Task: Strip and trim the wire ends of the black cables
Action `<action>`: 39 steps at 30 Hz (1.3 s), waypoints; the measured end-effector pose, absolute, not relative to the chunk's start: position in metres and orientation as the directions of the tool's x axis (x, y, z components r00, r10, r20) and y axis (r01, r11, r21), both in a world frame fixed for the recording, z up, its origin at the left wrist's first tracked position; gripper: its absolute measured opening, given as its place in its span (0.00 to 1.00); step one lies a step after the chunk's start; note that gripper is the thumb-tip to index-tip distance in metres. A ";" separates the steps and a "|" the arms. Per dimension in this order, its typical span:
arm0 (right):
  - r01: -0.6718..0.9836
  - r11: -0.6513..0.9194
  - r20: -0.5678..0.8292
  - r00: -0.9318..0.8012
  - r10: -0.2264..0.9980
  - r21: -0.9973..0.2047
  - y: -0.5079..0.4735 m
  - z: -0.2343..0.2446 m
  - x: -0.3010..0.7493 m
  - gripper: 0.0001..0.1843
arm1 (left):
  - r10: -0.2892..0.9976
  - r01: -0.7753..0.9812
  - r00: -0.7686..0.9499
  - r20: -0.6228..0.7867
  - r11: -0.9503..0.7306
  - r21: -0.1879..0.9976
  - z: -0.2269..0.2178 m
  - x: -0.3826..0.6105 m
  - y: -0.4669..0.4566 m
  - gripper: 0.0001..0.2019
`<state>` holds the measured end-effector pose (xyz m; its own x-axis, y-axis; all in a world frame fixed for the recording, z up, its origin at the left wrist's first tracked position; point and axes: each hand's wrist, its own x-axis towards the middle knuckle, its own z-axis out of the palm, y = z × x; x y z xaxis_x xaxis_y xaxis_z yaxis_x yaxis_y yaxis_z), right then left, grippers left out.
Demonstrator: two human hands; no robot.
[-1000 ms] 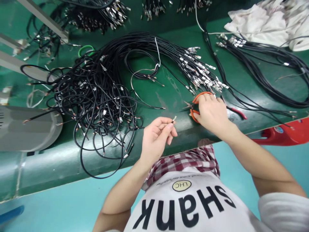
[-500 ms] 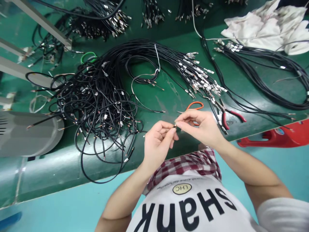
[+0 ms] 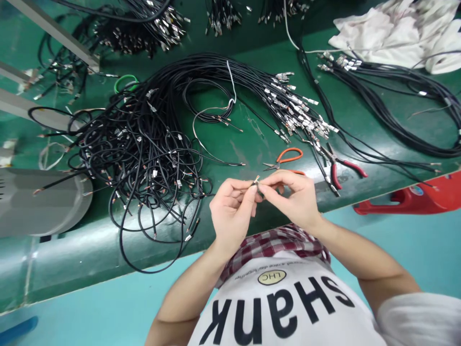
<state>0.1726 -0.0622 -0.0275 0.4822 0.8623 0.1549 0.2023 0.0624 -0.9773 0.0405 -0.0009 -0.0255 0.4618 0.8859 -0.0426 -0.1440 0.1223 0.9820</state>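
Observation:
My left hand (image 3: pixel 234 209) pinches the end of a black cable (image 3: pixel 255 183) between thumb and forefinger, with thin bared wires poking up from it. Against that same end, my right hand (image 3: pixel 291 194) has its thumb and forefinger pressed together on the wires. Just beyond the right hand lie orange-handled scissors (image 3: pixel 289 154), one handle partly hidden by the fingers. To the left of my hands spreads a big tangle of black cables (image 3: pixel 151 139). Its bundle arches over to the right and finishes in metal-tipped ends (image 3: pixel 298 113).
Red-handled pliers (image 3: pixel 338 168) rest right of my hands. Another looped cable bundle (image 3: pixel 403 120) and white cloths (image 3: pixel 392 33) lie at the right. A grey rounded housing (image 3: pixel 46 202) and metal posts (image 3: pixel 54 33) stand at the left. A red object (image 3: pixel 421 194) sits beyond the table edge.
Both hands have shifted slightly, and the fine wires at the cable end now show above the fingertips. The right hand has moved down, uncovering more of the scissors.

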 end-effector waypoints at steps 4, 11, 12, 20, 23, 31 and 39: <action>0.164 0.040 0.113 0.465 0.878 -0.986 -0.062 -0.029 0.179 0.02 | 0.880 -0.129 0.471 -0.059 0.135 0.982 -0.025 0.038 0.001 0.07; -0.092 0.020 -0.016 0.376 0.927 -0.996 -0.057 -0.034 0.180 0.10 | 0.862 -0.122 0.501 -0.079 0.160 0.980 -0.028 0.036 0.000 0.07; -0.093 0.036 -0.002 0.382 0.924 -0.995 -0.057 -0.034 0.179 0.09 | 0.858 -0.118 0.507 -0.081 0.163 0.980 -0.028 0.036 0.000 0.07; -0.159 0.070 0.013 0.334 0.942 -0.985 -0.054 -0.033 0.178 0.08 | 0.814 -0.089 0.575 -0.080 0.159 0.983 -0.030 0.034 -0.001 0.07; -0.191 0.032 -0.036 0.342 0.939 -0.981 -0.055 -0.032 0.178 0.10 | 0.798 -0.087 0.600 -0.051 0.129 0.988 -0.029 0.037 0.001 0.15; 0.144 0.030 0.079 0.355 0.931 -0.989 -0.063 -0.035 0.179 0.06 | 0.844 -0.265 0.534 -0.048 0.221 0.939 -0.038 0.048 0.003 0.02; 0.554 0.100 0.373 0.405 0.835 -0.827 -0.065 -0.033 0.181 0.03 | 0.883 -0.209 0.450 -0.132 0.248 0.946 -0.045 0.047 0.005 0.09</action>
